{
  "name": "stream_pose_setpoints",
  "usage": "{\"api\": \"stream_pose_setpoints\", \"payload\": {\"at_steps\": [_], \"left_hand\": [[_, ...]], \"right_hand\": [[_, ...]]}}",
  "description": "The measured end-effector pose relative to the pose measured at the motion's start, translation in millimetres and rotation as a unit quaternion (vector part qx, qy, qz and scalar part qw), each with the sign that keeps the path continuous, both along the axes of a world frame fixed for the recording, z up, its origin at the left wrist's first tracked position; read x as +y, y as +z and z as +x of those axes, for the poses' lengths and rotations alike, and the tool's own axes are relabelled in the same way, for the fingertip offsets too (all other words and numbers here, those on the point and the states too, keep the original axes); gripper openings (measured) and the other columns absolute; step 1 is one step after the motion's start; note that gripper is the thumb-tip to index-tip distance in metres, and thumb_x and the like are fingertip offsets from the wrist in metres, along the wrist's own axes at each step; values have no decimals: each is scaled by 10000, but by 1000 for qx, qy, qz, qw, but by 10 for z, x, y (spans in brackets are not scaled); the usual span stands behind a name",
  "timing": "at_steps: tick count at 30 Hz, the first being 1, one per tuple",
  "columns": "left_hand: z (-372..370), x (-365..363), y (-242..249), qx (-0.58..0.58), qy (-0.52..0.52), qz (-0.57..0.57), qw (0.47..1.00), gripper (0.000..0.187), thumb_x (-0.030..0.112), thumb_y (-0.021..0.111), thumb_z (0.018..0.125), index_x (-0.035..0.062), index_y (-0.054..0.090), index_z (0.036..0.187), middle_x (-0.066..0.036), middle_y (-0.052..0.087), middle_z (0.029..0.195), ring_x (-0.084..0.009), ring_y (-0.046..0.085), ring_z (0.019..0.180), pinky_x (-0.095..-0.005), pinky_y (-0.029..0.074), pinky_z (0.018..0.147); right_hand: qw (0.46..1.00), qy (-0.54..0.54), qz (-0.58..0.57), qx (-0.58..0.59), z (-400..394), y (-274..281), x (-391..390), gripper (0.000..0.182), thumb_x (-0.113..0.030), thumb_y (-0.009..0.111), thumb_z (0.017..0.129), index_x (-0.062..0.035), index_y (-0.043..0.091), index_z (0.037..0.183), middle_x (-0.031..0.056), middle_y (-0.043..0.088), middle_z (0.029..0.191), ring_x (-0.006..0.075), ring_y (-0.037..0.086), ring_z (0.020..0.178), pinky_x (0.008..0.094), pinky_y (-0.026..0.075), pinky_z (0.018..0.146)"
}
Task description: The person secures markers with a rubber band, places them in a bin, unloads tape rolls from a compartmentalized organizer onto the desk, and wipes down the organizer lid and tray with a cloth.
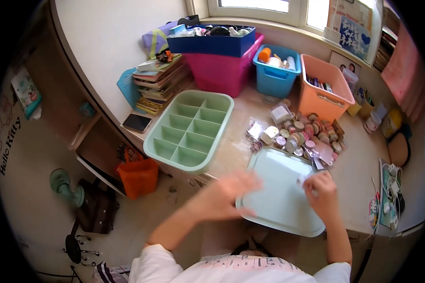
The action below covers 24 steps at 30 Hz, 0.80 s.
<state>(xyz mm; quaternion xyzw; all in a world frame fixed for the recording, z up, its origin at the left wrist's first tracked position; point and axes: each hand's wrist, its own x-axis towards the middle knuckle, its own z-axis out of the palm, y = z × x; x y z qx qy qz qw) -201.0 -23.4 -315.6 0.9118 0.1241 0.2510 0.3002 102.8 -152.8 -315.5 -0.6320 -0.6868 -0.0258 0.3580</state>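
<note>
A pale green lid [283,198] lies on the desk in front of me, its near edge reaching past the desk's front. My left hand [233,191] is over the lid's left edge, blurred by motion, with fingers stretched out and nothing seen in them. Above the right part of the lid, my right hand [322,189] has its fingers pinched together. A small whitish bit shows at the fingertips, too small to name. Beyond the lid sits a heap of small jars and round tape rolls [300,134]. A green divided box [191,129] with several compartments stands to the left.
Along the back are a pink bin [217,73] under a dark blue box [212,45], a blue basket [276,78] and an orange bin [326,89]. Stacked books [158,85] and a phone [137,122] are at left. White cables [392,188] lie at right.
</note>
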Motion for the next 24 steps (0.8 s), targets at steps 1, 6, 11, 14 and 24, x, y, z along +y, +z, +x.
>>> {"api": "stream_pose_setpoints", "payload": {"at_steps": [1,6,11,14,24], "left_hand": [[-165,259,328,-35,120,74,989,516,318,861,839,92,711,1277,-157,683,1340,-349,611,1304,-460,457,1119],[-1190,3303,778,-166,570,240,768,597,395,818,854,65,606,1303,-166,657,1232,-362,606,1157,-476,478,1005],[-1649,4743,632,68,738,96,665,1105,705,826,705,-15,463,1460,-242,564,1419,-433,449,1367,-607,385,1100],[-1655,4995,527,66,739,50,669,1153,778,783,701,-17,455,1469,-242,537,1454,-434,419,1393,-627,364,1104],[-1635,4492,728,-67,689,159,704,887,565,868,706,-7,605,1330,-217,634,1252,-363,596,1186,-444,518,984]], "right_hand": [[1000,2,4,-1,-51,-10,-17,120,37,710,764,-55,681,835,89,681,820,303,644,840,403,552,735],[997,-12,-73,-10,-92,-95,-4,130,76,684,789,-32,700,859,106,698,872,290,636,836,383,549,707],[992,-92,-83,13,-111,-143,-22,259,57,679,775,-56,727,1003,87,696,857,285,635,834,407,546,723],[990,-110,-91,5,-127,-147,-100,308,61,671,784,-50,727,1065,94,693,854,281,631,817,400,542,704],[988,-123,-87,26,-177,-47,-152,286,69,643,807,-40,735,1054,101,660,811,261,604,745,374,506,627]]}}
